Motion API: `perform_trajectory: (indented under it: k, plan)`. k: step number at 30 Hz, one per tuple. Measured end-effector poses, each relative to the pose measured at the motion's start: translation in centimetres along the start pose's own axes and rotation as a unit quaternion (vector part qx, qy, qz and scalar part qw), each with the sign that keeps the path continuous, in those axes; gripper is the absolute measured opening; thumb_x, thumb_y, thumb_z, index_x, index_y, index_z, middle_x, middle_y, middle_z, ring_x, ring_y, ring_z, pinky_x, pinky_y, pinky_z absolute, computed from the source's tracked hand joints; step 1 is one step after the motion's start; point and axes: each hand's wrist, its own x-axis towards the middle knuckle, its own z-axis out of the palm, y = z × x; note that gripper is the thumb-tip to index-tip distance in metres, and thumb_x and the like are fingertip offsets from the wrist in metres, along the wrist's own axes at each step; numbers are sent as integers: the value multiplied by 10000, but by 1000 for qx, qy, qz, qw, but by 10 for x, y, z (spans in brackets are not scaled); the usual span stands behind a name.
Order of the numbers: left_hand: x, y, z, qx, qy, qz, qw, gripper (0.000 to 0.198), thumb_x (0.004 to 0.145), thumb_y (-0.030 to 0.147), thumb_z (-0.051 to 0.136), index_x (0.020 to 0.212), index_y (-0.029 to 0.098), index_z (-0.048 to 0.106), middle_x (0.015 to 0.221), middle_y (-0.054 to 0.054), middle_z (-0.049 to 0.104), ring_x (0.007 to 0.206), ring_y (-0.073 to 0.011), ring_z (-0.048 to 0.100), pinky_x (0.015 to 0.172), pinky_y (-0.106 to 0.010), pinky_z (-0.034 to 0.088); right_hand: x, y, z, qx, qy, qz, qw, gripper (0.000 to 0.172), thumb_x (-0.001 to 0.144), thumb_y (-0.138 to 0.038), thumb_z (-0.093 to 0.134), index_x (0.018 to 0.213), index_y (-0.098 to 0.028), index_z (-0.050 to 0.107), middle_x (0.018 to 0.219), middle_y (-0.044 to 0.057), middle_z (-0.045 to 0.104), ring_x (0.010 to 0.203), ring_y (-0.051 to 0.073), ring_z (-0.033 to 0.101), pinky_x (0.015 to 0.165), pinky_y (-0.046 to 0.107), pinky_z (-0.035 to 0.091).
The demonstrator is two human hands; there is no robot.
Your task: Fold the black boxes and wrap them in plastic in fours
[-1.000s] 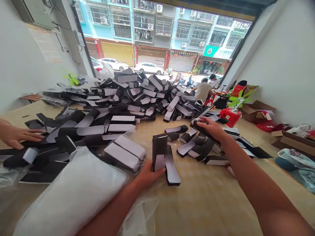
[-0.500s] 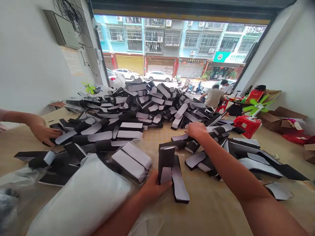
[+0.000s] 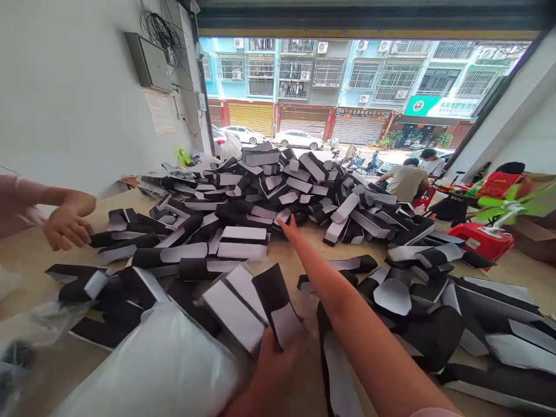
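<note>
My left hand (image 3: 278,356), low in the middle, is closed on a black-and-white folded strip (image 3: 272,289), held tilted upright. My right hand (image 3: 288,227) reaches out to the near edge of a large pile of similar strips (image 3: 260,157). Its thumb and a finger are apart; whether the fingertips touch a strip I cannot tell. Just left of the held piece lies a clear-wrapped pack of white-faced strips (image 3: 234,310). Under my right forearm another strip (image 3: 339,370) lies on the table.
A bulky white plastic-wrapped bundle (image 3: 160,370) lies at the front left. Another person's hand (image 3: 69,226) hovers over strips at the left. More strips (image 3: 434,330) cover the right side, near a red case (image 3: 482,240) with a green fan (image 3: 504,205). People sit beyond.
My right hand has moved left from the right-hand strips to the middle of the pile. My left hand has tilted its strip. The other person's hand has lifted, and the view has turned.
</note>
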Motion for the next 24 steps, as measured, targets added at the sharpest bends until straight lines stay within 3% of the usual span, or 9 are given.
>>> perform_trajectory:
  k: [3, 6, 10, 13, 16, 20, 24]
  plan:
    - [0, 3, 3, -29, 71, 24, 997, 426, 574, 386, 891, 900, 153, 746, 802, -82, 731, 746, -209, 656, 620, -271, 529, 5, -11, 46, 53, -39, 1, 998, 1046, 865, -578, 605, 1615, -203, -20, 1662, 116, 213, 1519, 234, 252, 1208, 400, 260]
    - [-1, 2, 4, -48, 106, 33, 993, 426, 564, 382, 890, 898, 165, 738, 773, -66, 723, 693, -190, 633, 593, -258, 506, 5, -29, 82, 91, -104, 3, 990, 1096, 845, -589, 637, 1613, -183, -31, 1660, 123, 218, 1509, 252, 279, 1209, 408, 272]
    - [-2, -3, 4, -52, 123, 24, 991, 420, 538, 392, 892, 865, 174, 743, 772, -64, 728, 693, -205, 646, 586, -257, 498, -8, -52, 114, 118, -212, -11, 970, 1050, 827, -613, 666, 1613, -177, 122, 1643, 115, 273, 1497, 265, 310, 1219, 409, 257]
    - [-1, -5, 2, -40, 124, 2, 992, 394, 548, 386, 879, 860, 185, 746, 768, -56, 733, 724, -226, 668, 607, -270, 511, -23, -64, 126, 120, -295, -56, 946, 1005, 800, -616, 710, 1592, -221, 234, 1640, 81, 290, 1493, 264, 318, 1217, 421, 262]
    - [0, -4, -1, -27, 101, -11, 994, 408, 554, 374, 870, 899, 198, 743, 786, -45, 737, 749, -225, 667, 627, -274, 523, -35, -72, 123, 56, -336, -149, 928, 854, 856, -563, 680, 1559, -235, 322, 1610, 65, 363, 1460, 257, 377, 1187, 401, 315]
    - [1, 1, 0, -12, 77, -15, 997, 392, 581, 340, 848, 919, 179, 730, 803, -60, 735, 719, -199, 651, 634, -276, 522, -45, -71, 87, -46, -271, -199, 941, 612, 936, -430, 616, 1485, -220, 446, 1373, 82, 628, 1285, 231, 573, 1123, 381, 398]
    - [-1, 7, 5, -15, 54, -6, 998, 354, 593, 326, 830, 890, 167, 720, 799, -63, 721, 679, -187, 635, 598, -278, 511, -56, -50, 35, -95, -219, -188, 953, 701, 761, -473, 801, 1364, -197, 574, 1317, 145, 645, 1262, 353, 573, 1105, 492, 406]
